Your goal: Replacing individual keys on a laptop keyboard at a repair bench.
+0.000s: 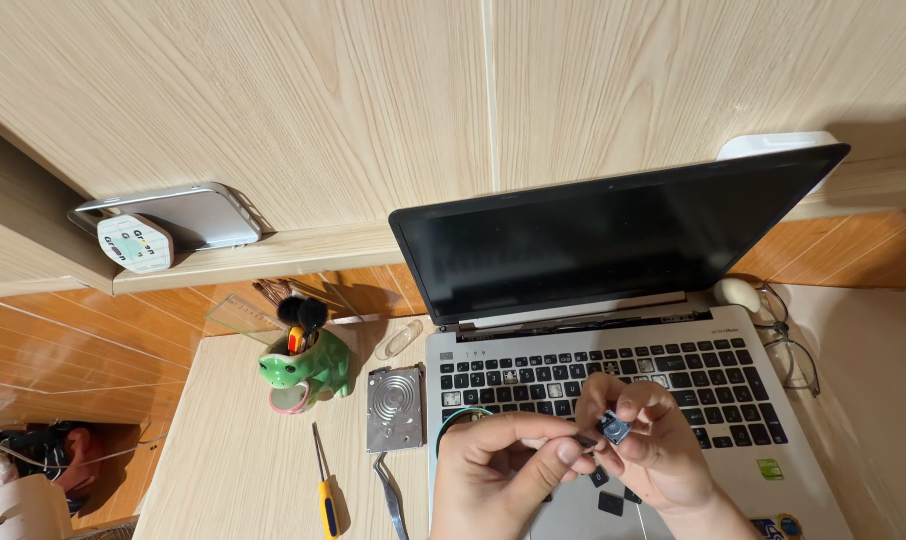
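the right hand (653, 440) is pinched around a small dark keycap (614, 428), thumb and forefinger gripping its edges just above the laptop keyboard (613, 375). the left hand (498, 465) is closed too, its thumb and forefinger meeting at the keycap's left side; something thin may sit between them, but it is too small to tell. a green band circles the left wrist.

the keycap looks light, thin and stiff, a bit of plastic likely to slip from the fingertips, with clips underneath that would probably snap if forced. holding it by two opposite edges seems safest, leaving the underside free.

below the hands, on the laptop's palm rest, lie a few more loose dark keycaps (610, 503), and the keyboard shows pale gaps where keys are missing. left of the laptop lie a ridged metal plate (395, 407), tweezers (391, 500) and a yellow-handled screwdriver (327, 500). further left stands a green frog-shaped holder (308, 368) with brushes. right of the laptop rest spectacles (788, 345).
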